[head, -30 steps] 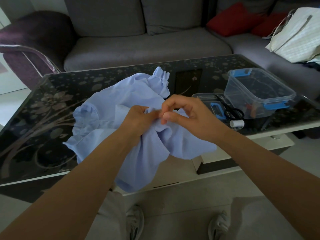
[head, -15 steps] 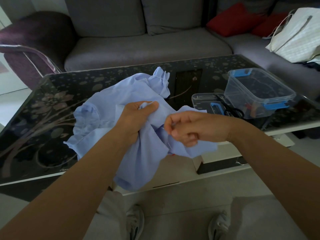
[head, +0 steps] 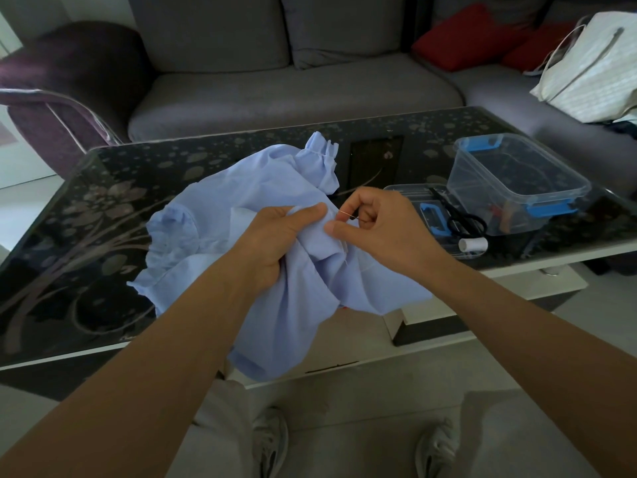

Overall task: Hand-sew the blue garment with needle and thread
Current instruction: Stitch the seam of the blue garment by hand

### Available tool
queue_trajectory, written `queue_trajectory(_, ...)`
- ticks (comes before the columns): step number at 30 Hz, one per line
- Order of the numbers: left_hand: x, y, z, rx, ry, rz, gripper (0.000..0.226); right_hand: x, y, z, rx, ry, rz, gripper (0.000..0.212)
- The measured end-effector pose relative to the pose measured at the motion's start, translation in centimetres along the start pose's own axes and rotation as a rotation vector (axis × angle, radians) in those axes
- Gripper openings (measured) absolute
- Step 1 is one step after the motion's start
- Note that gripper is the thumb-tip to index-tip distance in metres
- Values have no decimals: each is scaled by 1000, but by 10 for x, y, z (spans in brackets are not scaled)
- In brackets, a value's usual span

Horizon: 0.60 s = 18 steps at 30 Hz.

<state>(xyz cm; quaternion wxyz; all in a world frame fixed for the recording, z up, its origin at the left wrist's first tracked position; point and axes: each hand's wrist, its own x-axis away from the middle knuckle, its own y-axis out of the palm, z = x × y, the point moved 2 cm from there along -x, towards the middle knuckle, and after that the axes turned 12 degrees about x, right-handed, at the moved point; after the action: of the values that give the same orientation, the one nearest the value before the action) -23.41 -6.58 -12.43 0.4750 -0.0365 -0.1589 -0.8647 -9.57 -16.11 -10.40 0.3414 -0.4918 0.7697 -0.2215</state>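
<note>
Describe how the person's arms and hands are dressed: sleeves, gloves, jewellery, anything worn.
Both forearms are bare as far as the picture shows; no sleeve is in view. The left hand and right hand wear no gloves, and no ring, watch or bracelet is visible. Whether the fingernails are painted is too small to tell.

— Where is the garment (head: 248, 208)?
— On the worktop (head: 86, 236), left of the tub (head: 517, 181), its near part hanging over the front edge.
— And the scissors (head: 458, 215)?
— Just before the tub, on its lid (head: 406, 194); spool (head: 473, 243) nearest. Sofa (head: 275, 88) behind.
</note>
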Motion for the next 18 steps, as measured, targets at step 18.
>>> queue_trajectory(18,-3,-4,0,62,14,102,35,23,-11,-14,153,-69,-1203,3)
